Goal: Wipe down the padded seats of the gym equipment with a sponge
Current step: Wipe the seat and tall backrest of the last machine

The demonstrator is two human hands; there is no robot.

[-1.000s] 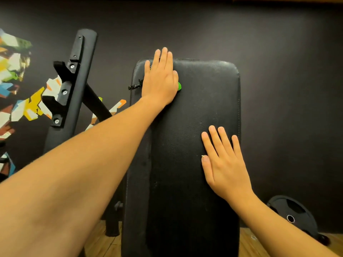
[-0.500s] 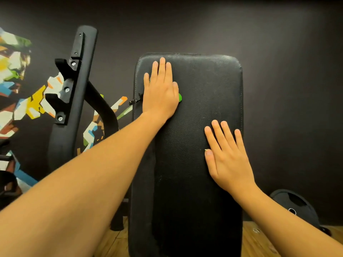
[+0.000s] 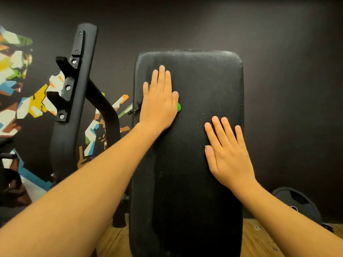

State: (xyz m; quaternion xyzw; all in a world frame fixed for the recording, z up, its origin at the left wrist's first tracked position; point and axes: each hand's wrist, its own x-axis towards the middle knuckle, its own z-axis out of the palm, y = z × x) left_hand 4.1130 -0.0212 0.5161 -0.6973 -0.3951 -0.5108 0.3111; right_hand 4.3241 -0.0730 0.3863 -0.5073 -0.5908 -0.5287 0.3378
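A long black padded bench pad (image 3: 194, 182) runs away from me down the middle of the view. My left hand (image 3: 159, 101) lies flat on its upper left part with straight fingers, pressing a green sponge (image 3: 178, 107) of which only a small edge shows under the palm. A dark scrubby fringe (image 3: 134, 109) of the sponge sticks out at the pad's left edge. My right hand (image 3: 227, 151) rests flat on the pad's right side, nearer to me, holding nothing.
A black barbell rack upright (image 3: 74, 101) with hooks stands left of the pad. A black weight plate (image 3: 297, 203) leans against the dark wall at the lower right. A colourful mural covers the wall at the left. The floor is wood.
My left hand has slid with the sponge from the pad's far edge toward me along the left side. My right hand has stayed flat on the pad.
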